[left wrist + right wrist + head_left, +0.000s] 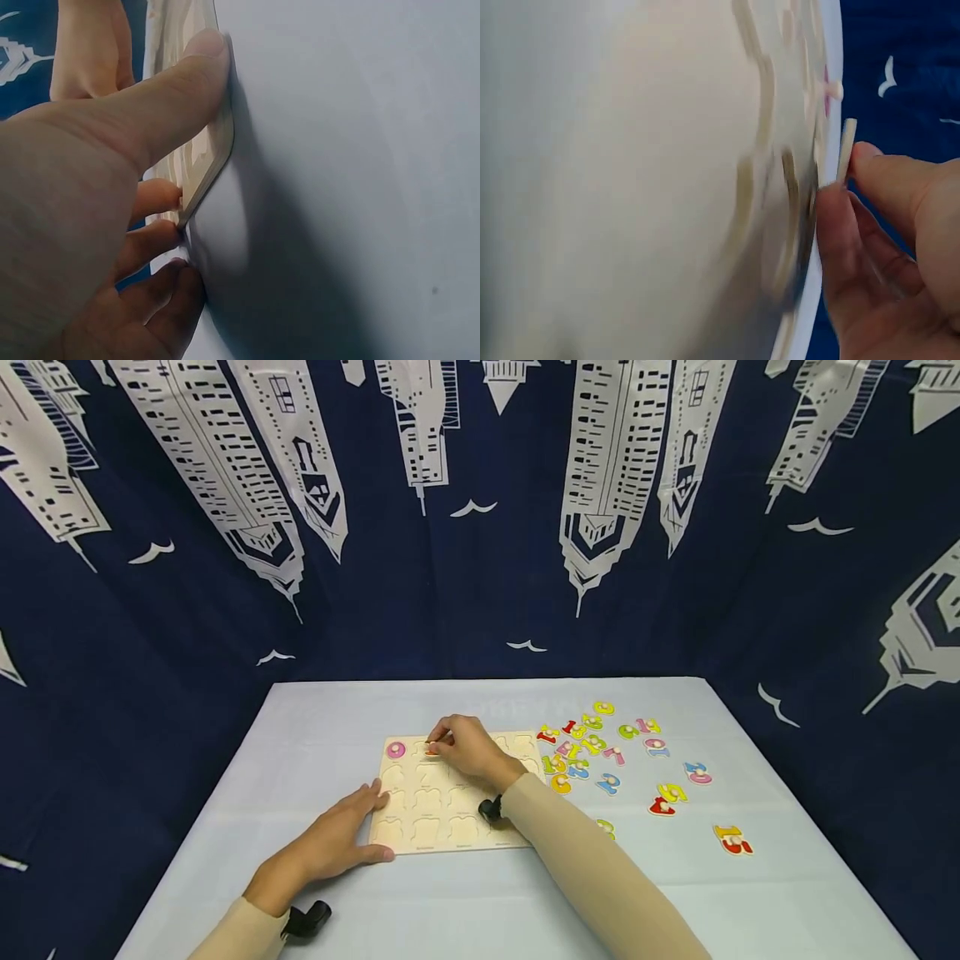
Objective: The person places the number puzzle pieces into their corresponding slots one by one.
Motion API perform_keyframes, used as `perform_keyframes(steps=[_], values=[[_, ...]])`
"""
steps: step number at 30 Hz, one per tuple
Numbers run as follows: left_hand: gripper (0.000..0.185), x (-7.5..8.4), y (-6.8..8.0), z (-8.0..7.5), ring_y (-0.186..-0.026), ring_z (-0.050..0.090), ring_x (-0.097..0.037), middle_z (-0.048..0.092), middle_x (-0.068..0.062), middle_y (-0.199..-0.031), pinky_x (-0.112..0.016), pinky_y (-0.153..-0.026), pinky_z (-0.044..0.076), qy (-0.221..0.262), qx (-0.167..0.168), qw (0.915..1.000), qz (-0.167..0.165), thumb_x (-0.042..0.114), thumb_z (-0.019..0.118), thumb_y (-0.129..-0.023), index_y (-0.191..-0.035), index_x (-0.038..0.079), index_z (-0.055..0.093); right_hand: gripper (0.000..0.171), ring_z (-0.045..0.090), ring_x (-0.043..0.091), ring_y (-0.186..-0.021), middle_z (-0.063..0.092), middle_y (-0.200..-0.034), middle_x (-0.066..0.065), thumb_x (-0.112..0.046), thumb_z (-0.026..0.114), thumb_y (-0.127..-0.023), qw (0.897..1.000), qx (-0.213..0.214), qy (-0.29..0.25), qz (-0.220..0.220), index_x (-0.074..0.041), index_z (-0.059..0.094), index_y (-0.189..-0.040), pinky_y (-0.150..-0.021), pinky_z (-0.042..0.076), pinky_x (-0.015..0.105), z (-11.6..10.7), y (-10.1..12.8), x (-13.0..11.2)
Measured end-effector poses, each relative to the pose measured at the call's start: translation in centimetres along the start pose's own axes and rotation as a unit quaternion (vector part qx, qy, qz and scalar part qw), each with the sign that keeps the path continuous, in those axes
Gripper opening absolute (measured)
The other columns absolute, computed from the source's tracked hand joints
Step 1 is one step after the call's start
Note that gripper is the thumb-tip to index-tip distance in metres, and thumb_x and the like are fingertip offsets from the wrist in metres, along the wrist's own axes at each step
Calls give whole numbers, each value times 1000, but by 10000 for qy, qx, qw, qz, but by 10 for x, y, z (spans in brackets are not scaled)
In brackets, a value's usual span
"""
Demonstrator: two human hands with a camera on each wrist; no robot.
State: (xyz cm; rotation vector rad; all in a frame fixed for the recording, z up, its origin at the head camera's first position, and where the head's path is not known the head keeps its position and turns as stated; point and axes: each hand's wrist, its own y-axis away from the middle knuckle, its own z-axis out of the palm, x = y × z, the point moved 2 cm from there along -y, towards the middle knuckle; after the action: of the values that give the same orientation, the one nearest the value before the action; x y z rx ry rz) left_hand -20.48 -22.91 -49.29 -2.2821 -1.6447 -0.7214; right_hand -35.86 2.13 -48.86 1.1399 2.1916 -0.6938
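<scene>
The right hand [468, 747] is pinching a number piece [432, 748] at the puzzle board's [450, 827] twelve o'clock edge; the left hand [337, 839], fingers straight, is pressing its seven o'clock corner.

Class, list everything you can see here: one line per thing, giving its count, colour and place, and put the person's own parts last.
puzzle board: one, pale wood, middle of the table.
pink piece: one, seated in the board's far left corner.
orange piece: one, pinched over the board's far row.
loose number pieces: many, mixed colours, scattered right of the board.
table: one, pale blue-grey cover.
curtain: dark blue, white skyscraper print, behind.
left hand: flat on the board's near left edge.
right hand: pinches the orange piece.
</scene>
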Motion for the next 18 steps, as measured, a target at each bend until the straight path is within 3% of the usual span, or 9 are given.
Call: perform_keyframes(steps=[10, 18], values=[[102, 1, 3, -1, -174, 38, -55, 39, -26, -188, -76, -137, 39, -137, -28, 9998, 105, 49, 97, -94, -172, 1, 53, 6, 65, 5, -83, 86, -98, 3, -11, 86, -107, 9995, 75, 143, 285, -9, 88, -103, -79, 57, 20, 20, -16, -16], [107, 3, -2, -4, -168, 45, -56, 44, -28, -184, -74, -135, 42, -238, -91, 9996, 101, 50, 98, -94, -174, 0, 48, 7, 69, 19, -108, 75, -117, 9, -15, 87, -107, 9973, 236, 545, 432, -12, 89, -101, -102, 66, 36, 24, -15, -18]])
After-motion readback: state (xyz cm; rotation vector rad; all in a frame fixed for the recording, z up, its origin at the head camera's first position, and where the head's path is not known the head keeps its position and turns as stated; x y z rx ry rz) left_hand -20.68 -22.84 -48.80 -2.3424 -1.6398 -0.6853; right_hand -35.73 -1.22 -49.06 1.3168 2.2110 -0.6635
